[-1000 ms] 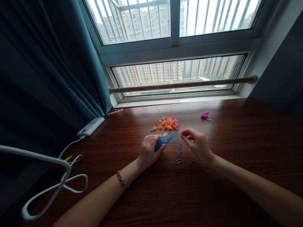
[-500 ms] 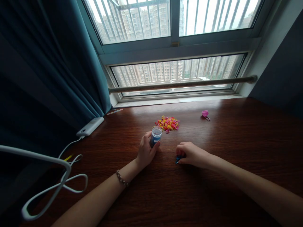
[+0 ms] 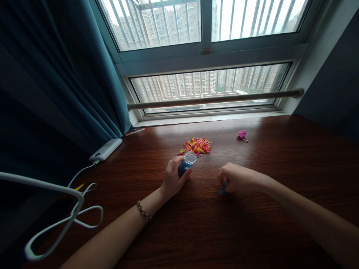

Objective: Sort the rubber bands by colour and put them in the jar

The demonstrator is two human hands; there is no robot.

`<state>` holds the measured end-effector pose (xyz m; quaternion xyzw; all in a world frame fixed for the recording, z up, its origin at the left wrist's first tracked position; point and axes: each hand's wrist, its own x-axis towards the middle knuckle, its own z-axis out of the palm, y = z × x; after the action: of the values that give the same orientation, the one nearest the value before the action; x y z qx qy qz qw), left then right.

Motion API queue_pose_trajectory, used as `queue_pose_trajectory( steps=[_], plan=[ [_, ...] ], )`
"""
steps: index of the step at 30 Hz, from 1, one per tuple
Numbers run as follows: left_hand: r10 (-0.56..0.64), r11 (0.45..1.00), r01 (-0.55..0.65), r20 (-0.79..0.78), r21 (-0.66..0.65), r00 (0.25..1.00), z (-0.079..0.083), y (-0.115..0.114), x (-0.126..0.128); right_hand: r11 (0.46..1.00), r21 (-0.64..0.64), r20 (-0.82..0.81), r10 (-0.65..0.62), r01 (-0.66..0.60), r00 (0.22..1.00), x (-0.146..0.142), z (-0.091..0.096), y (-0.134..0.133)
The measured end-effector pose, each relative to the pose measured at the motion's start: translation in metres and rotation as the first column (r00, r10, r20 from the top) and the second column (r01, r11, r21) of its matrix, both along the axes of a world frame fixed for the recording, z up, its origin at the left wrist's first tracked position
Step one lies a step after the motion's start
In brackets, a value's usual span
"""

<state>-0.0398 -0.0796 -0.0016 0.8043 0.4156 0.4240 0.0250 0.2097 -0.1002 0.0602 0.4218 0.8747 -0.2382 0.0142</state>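
Observation:
My left hand (image 3: pixel 174 176) is wrapped round a small clear jar (image 3: pixel 186 164) with blue contents. The jar leans to the right, its open mouth facing up. Just behind it lies a pile of small rubber bands (image 3: pixel 198 145) in yellow, pink and red. To the right of the jar, my right hand (image 3: pixel 234 178) is low over the table, fingers curled and closed on a few small blue rubber bands (image 3: pixel 223 189). They stick out below the fingertips; part of them is hidden by the fingers.
A pink lid with a loop (image 3: pixel 242 133) lies at the back right of the brown wooden table (image 3: pixel 179 231). On the left are a white power bank (image 3: pixel 106 150) and a looped white cable (image 3: pixel 64 190). A blue curtain (image 3: pixel 84 74) hangs beside the window.
My right hand has moved a little to the right with the blue rubber bands. The jar in my left hand has tilted further to the right.

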Motion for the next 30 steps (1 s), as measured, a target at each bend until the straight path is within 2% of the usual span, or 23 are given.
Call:
queue_pose_trajectory(
  steps=[2, 5, 9, 11, 14, 17, 20, 23, 27, 30],
  plan=[
    [-0.004, 1.0, 0.004, -0.002, 0.024, 1.0, 0.0, 0.0, 0.0, 1.0, -0.002, 0.104, 0.015, -0.015, 0.994, -0.001, 0.001, -0.003],
    [-0.005, 0.998, 0.006, -0.01, 0.058, 1.0, 0.0, 0.001, 0.001, 0.996, 0.08, 0.227, 0.008, -0.027, 0.974, -0.007, 0.0, -0.01],
    [-0.014, 0.996, 0.018, -0.045, 0.09, 0.999, 0.002, 0.0, 0.002, 0.987, 0.157, 0.229, 0.006, -0.043, 0.973, -0.012, -0.003, -0.014],
    [-0.023, 0.995, 0.031, -0.082, 0.098, 0.996, 0.004, -0.001, 0.003, 0.987, 0.158, 0.133, -0.006, -0.015, 0.991, -0.01, -0.004, -0.012],
    [-0.032, 0.993, 0.047, -0.143, 0.107, 0.989, 0.005, -0.002, 0.004, 0.984, 0.131, -0.161, -0.098, 0.119, 0.982, -0.006, -0.003, -0.004],
    [-0.03, 0.991, 0.055, -0.187, 0.126, 0.982, 0.005, -0.003, 0.005, 0.946, 0.022, -0.382, -0.291, 0.324, 0.877, -0.004, 0.0, 0.003],
    [-0.029, 0.987, 0.066, -0.236, 0.149, 0.971, 0.005, -0.003, 0.004, 0.901, -0.106, -0.451, -0.42, 0.42, 0.787, -0.006, 0.002, 0.005],
    [-0.046, 0.98, 0.101, -0.292, 0.174, 0.955, 0.004, -0.003, 0.004, 0.898, -0.163, -0.515, -0.431, 0.409, 0.741, -0.012, -0.002, 0.002],
    [-0.071, 0.969, 0.144, -0.334, 0.199, 0.94, 0.005, -0.005, 0.005, 0.892, -0.08, -0.623, -0.392, 0.444, 0.677, -0.018, -0.008, -0.004],
    [-0.052, 0.974, 0.118, -0.323, 0.191, 0.945, 0.006, -0.006, 0.006, 0.868, -0.029, -0.685, -0.378, 0.495, 0.622, -0.02, -0.007, -0.008]
  ],
)
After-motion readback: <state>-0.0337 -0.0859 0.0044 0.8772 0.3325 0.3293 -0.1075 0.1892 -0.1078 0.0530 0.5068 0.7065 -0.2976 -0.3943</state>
